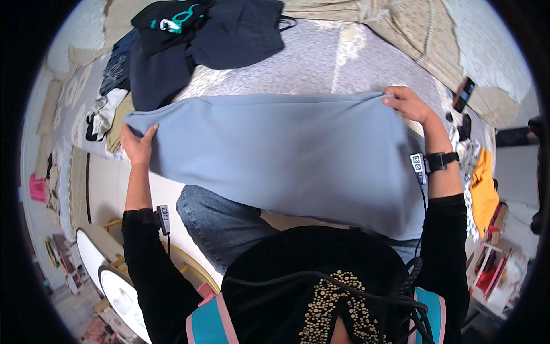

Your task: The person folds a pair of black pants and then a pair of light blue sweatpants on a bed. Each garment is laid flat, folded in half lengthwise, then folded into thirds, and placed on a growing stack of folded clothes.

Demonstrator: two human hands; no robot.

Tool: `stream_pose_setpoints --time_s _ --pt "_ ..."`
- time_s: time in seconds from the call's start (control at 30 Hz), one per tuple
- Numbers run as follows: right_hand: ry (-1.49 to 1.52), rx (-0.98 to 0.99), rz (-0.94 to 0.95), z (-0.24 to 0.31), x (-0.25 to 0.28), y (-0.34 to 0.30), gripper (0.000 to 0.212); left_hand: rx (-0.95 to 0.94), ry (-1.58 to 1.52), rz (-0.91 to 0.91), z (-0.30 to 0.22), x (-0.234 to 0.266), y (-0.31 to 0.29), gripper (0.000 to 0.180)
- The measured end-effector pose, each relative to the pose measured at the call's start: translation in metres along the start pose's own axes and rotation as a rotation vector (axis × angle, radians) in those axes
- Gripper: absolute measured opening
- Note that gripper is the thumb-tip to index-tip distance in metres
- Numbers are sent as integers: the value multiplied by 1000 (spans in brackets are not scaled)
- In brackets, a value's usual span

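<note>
Two bare hands stretch one blue-grey cloth [275, 155] lengthwise across the centre of the scene, above a person's lap and the near edge of a patterned bedspread [318, 51]. The left hand [136, 146], at nine o'clock, is clamped on one end, thumb on the near face. The right hand [409, 106], at two o'clock, pinches the upper corner of the other end between thumb and fingers.

At eleven o'clock, at least three dark garments lie heaped: one black piece with a teal print [172, 23], one navy pair of shorts [238, 34] and one dark length of fabric [154, 77] below them. Toward ten o'clock sit one white-and-black item [106, 112] and one khaki piece [120, 117], just beside each other.

One beige cover [401, 26] spreads at one o'clock. One dark phone [464, 94] lies at two o'clock, and one orange-yellow cloth [484, 186] hangs at three.

Two small boxes, one at eight o'clock [164, 221] and one at three [419, 167], are worn on the forearms, the latter beside one black wristband [442, 161]. A blue-denim leg [215, 221] shows at seven o'clock, and two turquoise straps [212, 324], edged in pink, flank a beaded black top [275, 252] at six.
</note>
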State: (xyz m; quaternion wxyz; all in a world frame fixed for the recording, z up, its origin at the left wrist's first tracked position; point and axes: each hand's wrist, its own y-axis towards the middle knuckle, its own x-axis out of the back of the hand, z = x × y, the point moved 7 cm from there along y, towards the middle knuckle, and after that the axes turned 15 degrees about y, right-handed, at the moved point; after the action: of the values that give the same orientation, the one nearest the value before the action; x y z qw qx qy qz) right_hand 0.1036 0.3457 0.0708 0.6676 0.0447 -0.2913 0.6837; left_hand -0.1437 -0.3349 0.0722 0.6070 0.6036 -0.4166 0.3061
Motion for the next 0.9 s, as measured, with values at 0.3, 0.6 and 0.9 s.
stream_pose_setpoints --time_s 0.3,0.6,0.9 --pt "322 164 -142 -4 6 -12 17 133 -493 156 5 -9 -7 51" --pt "252 416 -415 18 33 -39 13 252 -238 92 43 45 35 39" --pt "-452 290 -722 33 -36 -10 38 92 690 -148 -16 42 108 54"
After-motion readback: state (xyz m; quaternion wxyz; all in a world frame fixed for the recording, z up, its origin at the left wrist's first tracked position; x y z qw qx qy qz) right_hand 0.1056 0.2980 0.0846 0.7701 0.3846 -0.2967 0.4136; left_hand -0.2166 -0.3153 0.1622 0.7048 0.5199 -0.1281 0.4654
